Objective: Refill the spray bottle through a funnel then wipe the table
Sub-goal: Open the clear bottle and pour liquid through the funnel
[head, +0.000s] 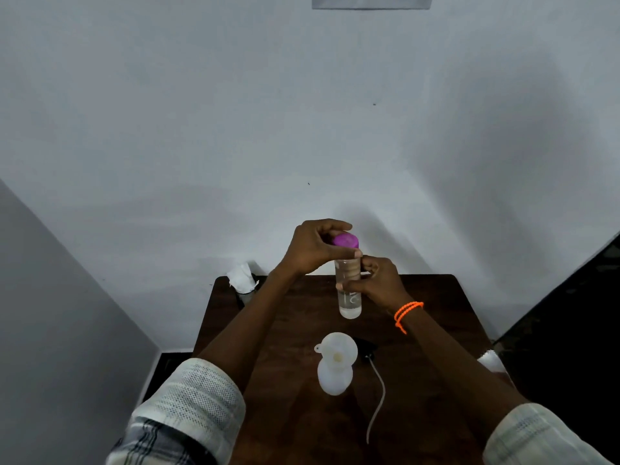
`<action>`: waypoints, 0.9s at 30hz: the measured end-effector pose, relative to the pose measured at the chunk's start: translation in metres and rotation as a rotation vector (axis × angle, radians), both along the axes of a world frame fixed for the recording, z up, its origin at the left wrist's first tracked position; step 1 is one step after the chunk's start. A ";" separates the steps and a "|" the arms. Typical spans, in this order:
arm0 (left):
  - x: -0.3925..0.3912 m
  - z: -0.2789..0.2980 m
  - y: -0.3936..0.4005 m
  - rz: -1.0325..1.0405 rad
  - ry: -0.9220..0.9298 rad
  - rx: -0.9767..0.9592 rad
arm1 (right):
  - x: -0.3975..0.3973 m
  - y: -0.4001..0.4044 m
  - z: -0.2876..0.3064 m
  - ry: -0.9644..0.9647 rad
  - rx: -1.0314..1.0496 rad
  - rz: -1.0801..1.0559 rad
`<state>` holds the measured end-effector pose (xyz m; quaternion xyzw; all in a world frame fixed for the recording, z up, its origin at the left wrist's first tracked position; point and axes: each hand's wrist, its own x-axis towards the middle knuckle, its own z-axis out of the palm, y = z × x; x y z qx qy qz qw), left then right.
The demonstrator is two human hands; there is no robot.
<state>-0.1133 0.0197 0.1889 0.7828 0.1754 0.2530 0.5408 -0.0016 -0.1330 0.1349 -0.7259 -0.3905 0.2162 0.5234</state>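
Observation:
A clear water bottle with a purple cap is held upright above the dark wooden table. My right hand grips the bottle's body. My left hand is closed around the purple cap. Nearer to me a white spray bottle stands on the table with a white funnel seated in its neck. The black spray head lies just right of it, its thin tube trailing toward me.
A dark holder with white tissue stands at the table's far left corner. Another white crumpled cloth or tissue lies at the right edge. A white wall rises behind the table, and dark floor shows on the right.

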 end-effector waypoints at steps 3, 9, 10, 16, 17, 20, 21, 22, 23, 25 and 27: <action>0.001 0.001 -0.011 0.076 -0.026 0.068 | 0.000 0.000 -0.003 -0.010 -0.002 -0.027; 0.008 -0.003 -0.025 0.233 0.040 0.293 | 0.002 0.000 -0.010 -0.064 -0.005 -0.053; 0.009 -0.001 -0.027 0.241 0.074 0.323 | 0.002 -0.001 -0.011 -0.068 -0.004 -0.054; 0.008 0.001 -0.028 -0.046 0.101 0.099 | 0.002 -0.003 -0.009 -0.022 0.003 -0.061; 0.006 -0.001 -0.024 -0.155 0.086 -0.012 | 0.002 -0.004 -0.007 -0.010 0.013 -0.061; 0.001 -0.010 -0.012 -0.306 0.030 -0.115 | 0.003 -0.005 -0.006 0.028 0.028 -0.073; 0.000 -0.010 -0.011 -0.296 0.018 -0.101 | 0.003 -0.006 -0.007 0.036 0.027 -0.076; 0.000 -0.010 -0.011 -0.268 0.007 -0.089 | 0.004 -0.006 -0.008 0.040 0.024 -0.080; 0.000 -0.010 -0.012 -0.233 -0.004 -0.079 | 0.005 -0.007 -0.009 0.039 0.019 -0.082; 0.001 -0.010 -0.013 -0.159 -0.016 -0.054 | 0.005 -0.008 -0.010 0.028 0.016 -0.074; 0.003 -0.013 -0.015 -0.093 -0.014 -0.022 | 0.004 -0.009 -0.010 0.005 0.021 -0.060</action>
